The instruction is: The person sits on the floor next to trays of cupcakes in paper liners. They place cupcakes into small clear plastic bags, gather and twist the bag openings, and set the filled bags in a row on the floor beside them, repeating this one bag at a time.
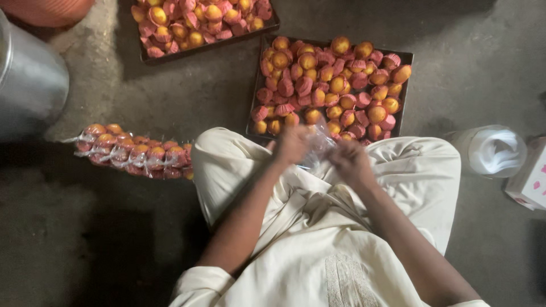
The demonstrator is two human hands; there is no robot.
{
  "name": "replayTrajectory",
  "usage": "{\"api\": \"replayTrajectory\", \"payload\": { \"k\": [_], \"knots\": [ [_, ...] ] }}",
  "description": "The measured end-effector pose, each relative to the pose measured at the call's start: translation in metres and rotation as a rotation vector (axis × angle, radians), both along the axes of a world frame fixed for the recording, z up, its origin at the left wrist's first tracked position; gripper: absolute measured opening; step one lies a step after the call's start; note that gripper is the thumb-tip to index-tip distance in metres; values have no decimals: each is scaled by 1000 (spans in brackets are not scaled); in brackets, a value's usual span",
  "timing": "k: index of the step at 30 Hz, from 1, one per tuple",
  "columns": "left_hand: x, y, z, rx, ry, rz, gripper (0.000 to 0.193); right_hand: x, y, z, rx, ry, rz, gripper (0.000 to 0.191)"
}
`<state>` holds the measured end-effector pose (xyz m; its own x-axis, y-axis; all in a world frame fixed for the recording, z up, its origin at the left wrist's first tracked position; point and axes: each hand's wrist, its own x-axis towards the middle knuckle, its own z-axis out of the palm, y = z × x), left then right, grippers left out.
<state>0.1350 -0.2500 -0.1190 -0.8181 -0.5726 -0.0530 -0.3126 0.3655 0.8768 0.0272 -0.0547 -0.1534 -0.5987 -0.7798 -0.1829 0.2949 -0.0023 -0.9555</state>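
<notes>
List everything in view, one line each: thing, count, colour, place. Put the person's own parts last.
near tray: one, dark, on the floor ahead of the knees, heaped with cupcakes
far tray: one, dark, top edge, also full
cupcakes: too many to count, golden tops in pink-red paper cups
bagged cupcakes: a row of clear packs, on the floor at left
metal container: one, grey, far left
roll of plastic bags: one, whitish, at right
box: one, white and pink, right edge
clear bag: one, between both hands
left hand: grip on the bag
right hand: grip on the bag
</notes>
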Motion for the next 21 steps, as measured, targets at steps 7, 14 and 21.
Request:
{"api": "replayTrajectory", "payload": {
  "k": [7, 14, 21],
  "knots": [
    [1, 24, -3, 545, 529, -101, 52, -22, -7, 6, 142, 410, -152, 38],
    [-4, 37, -34, 742, 110, -59, 54, -41, 25, 34, -233, -348, 156, 20],
    [-19, 73, 10, -100, 362, -332, 27, -26, 6, 53, 276, 1199, 263, 78]
  ]
}}
